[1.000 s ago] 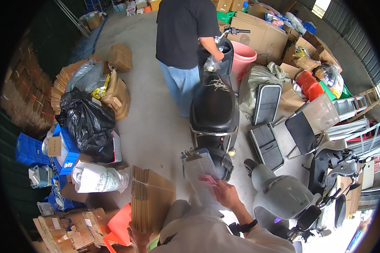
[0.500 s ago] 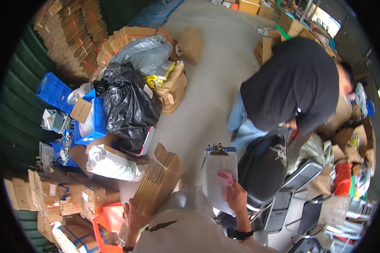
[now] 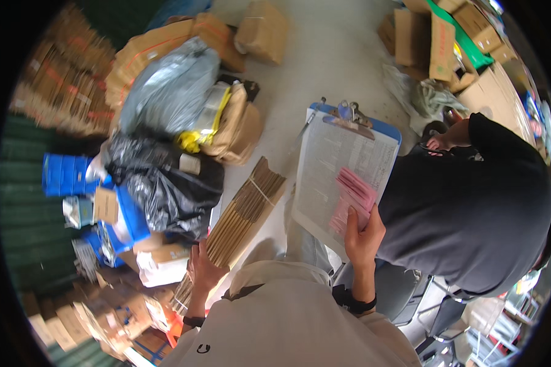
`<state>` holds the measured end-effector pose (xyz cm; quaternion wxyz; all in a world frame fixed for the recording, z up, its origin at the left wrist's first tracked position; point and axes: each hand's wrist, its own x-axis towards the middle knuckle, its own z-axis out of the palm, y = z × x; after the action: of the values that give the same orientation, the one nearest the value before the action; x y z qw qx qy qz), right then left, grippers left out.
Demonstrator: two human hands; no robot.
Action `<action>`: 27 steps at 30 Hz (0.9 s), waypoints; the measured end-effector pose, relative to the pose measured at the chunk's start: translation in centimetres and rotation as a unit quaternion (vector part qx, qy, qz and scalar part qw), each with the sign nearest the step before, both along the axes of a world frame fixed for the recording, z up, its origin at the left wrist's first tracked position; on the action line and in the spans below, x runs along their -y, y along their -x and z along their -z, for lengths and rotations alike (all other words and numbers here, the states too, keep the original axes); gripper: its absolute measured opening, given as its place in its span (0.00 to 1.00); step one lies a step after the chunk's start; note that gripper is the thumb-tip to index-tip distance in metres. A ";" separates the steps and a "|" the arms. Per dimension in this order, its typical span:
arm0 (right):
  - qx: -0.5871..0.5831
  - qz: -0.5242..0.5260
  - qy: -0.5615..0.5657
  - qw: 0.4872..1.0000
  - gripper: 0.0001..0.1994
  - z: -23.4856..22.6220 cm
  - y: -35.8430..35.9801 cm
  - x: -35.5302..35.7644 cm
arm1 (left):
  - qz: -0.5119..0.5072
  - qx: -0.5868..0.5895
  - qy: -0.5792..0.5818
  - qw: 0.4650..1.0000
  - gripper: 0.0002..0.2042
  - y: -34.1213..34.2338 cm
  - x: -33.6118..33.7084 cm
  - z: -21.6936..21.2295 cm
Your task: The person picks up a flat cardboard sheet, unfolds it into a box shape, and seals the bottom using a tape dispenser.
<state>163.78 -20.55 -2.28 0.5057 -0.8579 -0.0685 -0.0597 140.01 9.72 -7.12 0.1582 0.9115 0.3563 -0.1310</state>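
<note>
My left hand [image 3: 206, 269] is wrapped round the near part of a strapped bundle of flattened cardboard boxes [image 3: 242, 214], which leans out ahead of my left side. A blue-edged clipboard [image 3: 390, 136] with a metal clip [image 3: 349, 114] at its far end is in my right hand [image 3: 364, 237]. Printed sheets [image 3: 324, 165] lie on the board, and a pen [image 3: 310, 121] sits along its far left corner. Under my right thumb, several folded pink slips [image 3: 356, 189] are pressed against the sheets. My right fingers under the board are hidden.
A person in a black shirt [image 3: 465, 214] bends over close on my right, beside black chairs [image 3: 444, 315]. To the left lie a black plastic bag [image 3: 165, 183], a grey bag [image 3: 171, 79], blue crates [image 3: 67, 174] and stacked cardboard [image 3: 61, 85]. Open cartons [image 3: 413, 40] stand far right.
The clipboard and pink slips have come up nearer the camera. The cardboard bundle has shifted right and farther forward with my left hand. The person in black has moved right and nearer.
</note>
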 end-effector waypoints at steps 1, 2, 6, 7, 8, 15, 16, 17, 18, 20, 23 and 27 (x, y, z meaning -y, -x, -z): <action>-0.005 0.014 0.003 1.000 0.07 -0.6 -1.9 0.0 | 0.014 -0.005 0.003 1.000 0.47 -2.5 -0.5 -0.5; -0.029 0.045 -0.040 0.998 0.08 -1.2 -3.8 -0.2 | 0.017 -0.023 -0.004 1.000 0.47 -4.8 -1.1 -1.0; 0.000 0.116 -0.134 0.984 0.14 -2.0 -13.4 -1.2 | 0.036 -0.010 0.007 0.999 0.48 -16.9 -3.1 -2.4; 0.016 0.123 -0.132 0.983 0.14 -2.0 -15.3 -1.2 | 0.037 -0.004 0.003 0.999 0.49 -19.4 -3.4 -2.5; 0.004 0.129 -0.126 0.984 0.15 -2.3 -16.8 -1.1 | 0.056 -0.007 -0.009 0.998 0.50 -21.9 -3.9 -2.1; -0.011 0.187 -0.139 0.972 0.16 0.4 -32.2 -2.3 | 0.062 -0.060 0.030 0.996 0.51 -43.7 -4.2 -1.5; -0.007 0.193 -0.117 0.974 0.17 0.6 -35.0 -2.4 | 0.076 -0.031 0.019 0.996 0.51 -46.3 -4.8 -0.5; -0.007 0.190 -0.112 0.975 0.17 0.5 -37.5 -2.7 | 0.079 -0.024 0.027 0.996 0.52 -49.3 -5.6 -0.1; -0.023 0.186 -0.090 0.978 0.17 0.5 -40.8 -2.9 | 0.064 -0.047 0.028 0.996 0.52 -52.4 -6.1 0.0; -0.014 0.168 -0.051 0.984 0.18 0.5 -47.4 -3.2 | 0.056 -0.059 0.017 0.997 0.53 -57.2 -7.3 1.2; -0.065 0.142 0.008 0.988 0.13 -1.8 -55.6 -1.9 | 0.048 -0.022 0.044 0.998 0.55 -65.8 -7.5 0.2; -0.019 0.146 0.026 0.989 0.10 -1.5 -67.0 -2.7 | 0.043 -0.022 0.030 0.998 0.56 -75.4 -9.9 1.1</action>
<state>230.82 -17.90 -0.82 0.4701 -0.8726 0.0660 -0.1148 215.44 19.64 -8.17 0.1715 0.9177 0.3163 -0.1687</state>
